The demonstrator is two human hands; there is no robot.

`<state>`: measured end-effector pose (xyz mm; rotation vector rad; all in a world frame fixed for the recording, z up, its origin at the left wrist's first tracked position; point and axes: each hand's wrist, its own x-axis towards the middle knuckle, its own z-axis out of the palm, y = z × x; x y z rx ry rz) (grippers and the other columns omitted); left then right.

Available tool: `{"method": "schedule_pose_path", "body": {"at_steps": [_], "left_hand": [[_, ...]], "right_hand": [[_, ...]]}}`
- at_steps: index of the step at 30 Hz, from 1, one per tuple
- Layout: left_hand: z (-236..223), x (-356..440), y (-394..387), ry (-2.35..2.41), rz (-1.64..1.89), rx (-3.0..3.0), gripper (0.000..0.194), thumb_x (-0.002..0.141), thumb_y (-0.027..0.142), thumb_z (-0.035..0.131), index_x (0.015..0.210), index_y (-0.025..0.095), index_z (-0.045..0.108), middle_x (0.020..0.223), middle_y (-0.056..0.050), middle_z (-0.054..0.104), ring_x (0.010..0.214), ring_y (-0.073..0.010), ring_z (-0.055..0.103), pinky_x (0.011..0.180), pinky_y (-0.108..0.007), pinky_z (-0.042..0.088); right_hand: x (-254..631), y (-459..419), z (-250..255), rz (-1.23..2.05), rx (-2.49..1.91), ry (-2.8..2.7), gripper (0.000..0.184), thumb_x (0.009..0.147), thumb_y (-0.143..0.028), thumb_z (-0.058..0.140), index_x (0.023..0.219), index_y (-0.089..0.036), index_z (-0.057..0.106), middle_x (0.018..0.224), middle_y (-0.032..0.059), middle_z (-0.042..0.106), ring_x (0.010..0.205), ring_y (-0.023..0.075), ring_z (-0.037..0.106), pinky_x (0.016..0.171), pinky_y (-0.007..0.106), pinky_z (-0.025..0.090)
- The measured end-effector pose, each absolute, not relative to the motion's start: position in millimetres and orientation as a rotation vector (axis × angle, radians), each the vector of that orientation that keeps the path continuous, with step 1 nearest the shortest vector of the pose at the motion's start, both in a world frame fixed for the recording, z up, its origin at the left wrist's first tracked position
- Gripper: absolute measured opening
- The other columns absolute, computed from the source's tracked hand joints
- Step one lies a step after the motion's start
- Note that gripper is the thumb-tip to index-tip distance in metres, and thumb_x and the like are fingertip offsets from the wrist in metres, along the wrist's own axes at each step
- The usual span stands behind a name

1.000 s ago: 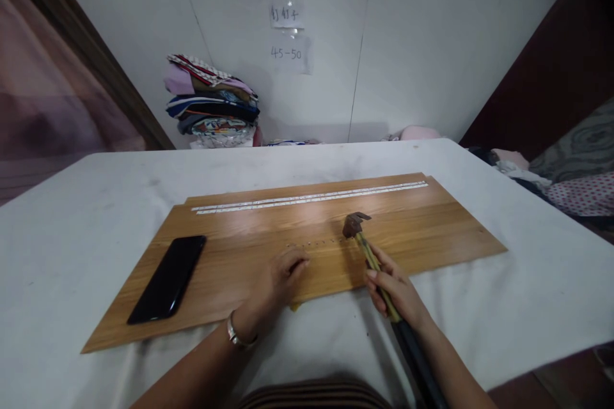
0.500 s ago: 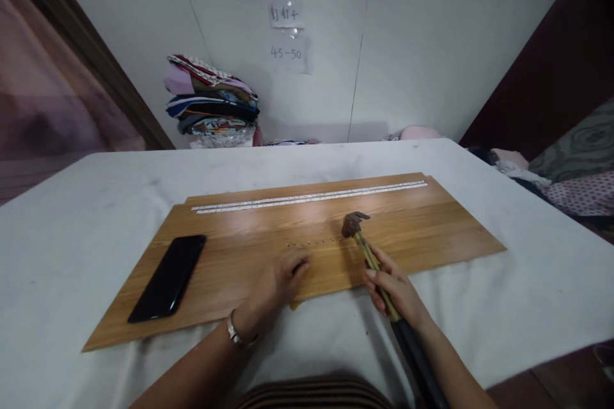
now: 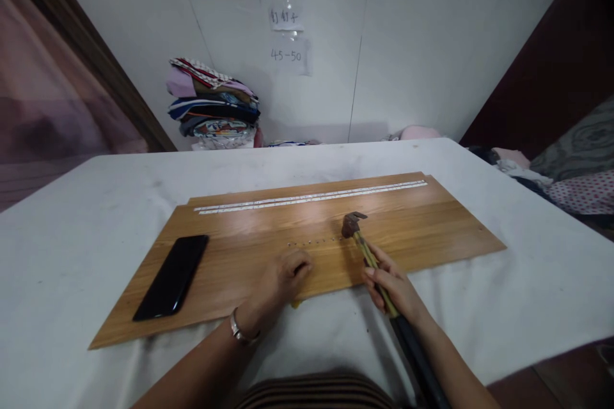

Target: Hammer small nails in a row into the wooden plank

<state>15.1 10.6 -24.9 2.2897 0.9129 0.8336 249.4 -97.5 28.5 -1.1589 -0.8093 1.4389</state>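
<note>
My right hand (image 3: 394, 282) is wrapped round the handle of a claw hammer (image 3: 377, 266). The hammer's rusty head is over the wooden board (image 3: 412, 220), at the right end of a row of several small nails (image 3: 309, 243). Whether the head touches a nail I cannot tell. My left hand (image 3: 288, 273) rests on the board just below the row, fingers curled closed. What it holds, if anything, is hidden. Near the board's front edge, a small yellow thing (image 3: 296, 303) partly shows below that hand.
A black phone (image 3: 171, 277) lies on the board's left part. Two white strips (image 3: 311, 197) run along its far side. The board lies on a table with a white cloth (image 3: 71, 255). Folded clothes (image 3: 213, 105) are stacked by the wall, under paper notes (image 3: 288, 56).
The camera view shifts very slightly. My left hand shifts a little by the nail row, fingers still curled. The hammer stays at almost the same spot in my right hand.
</note>
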Motion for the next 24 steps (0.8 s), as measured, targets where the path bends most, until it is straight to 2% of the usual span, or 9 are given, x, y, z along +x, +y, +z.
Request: {"method": "schedule_pose_path", "body": {"at_steps": [10, 17, 24], "left_hand": [[-13, 13, 6, 0.950, 0.786, 2.311, 0.019, 0.090, 0.022, 0.049, 0.075, 0.019, 0.059, 0.076, -0.001, 0.063, 0.074, -0.0136, 0.058, 0.068, -0.026, 0.047], [-25, 13, 9, 1.023, 0.825, 2.260, 0.014, 0.089, 0.024, 0.052, 0.083, 0.020, 0.064, 0.079, -0.002, 0.067, 0.075, -0.0145, 0.062, 0.070, -0.026, 0.050], [-30, 14, 9, 1.055, 0.871, 2.179, 0.013, 0.086, 0.029, 0.056, 0.079, 0.021, 0.064, 0.074, -0.002, 0.066, 0.070, -0.0146, 0.062, 0.065, -0.025, 0.050]], "right_hand": [[250, -98, 26, 1.420, -1.124, -0.790, 0.076, 0.079, -0.034, 0.063, 0.147, -0.017, 0.034, 0.053, -0.0090, 0.052, 0.027, 0.0052, 0.036, 0.027, 0.016, 0.030], [248, -95, 29, 1.427, -1.168, -0.804, 0.080, 0.076, -0.036, 0.064, 0.147, -0.015, 0.034, 0.051, -0.0096, 0.052, 0.026, 0.0056, 0.035, 0.026, 0.016, 0.028], [248, -96, 22, 1.389, -1.134, -0.792, 0.076, 0.079, -0.037, 0.063, 0.145, -0.015, 0.034, 0.052, -0.0091, 0.053, 0.026, 0.0054, 0.035, 0.026, 0.016, 0.028]]}}
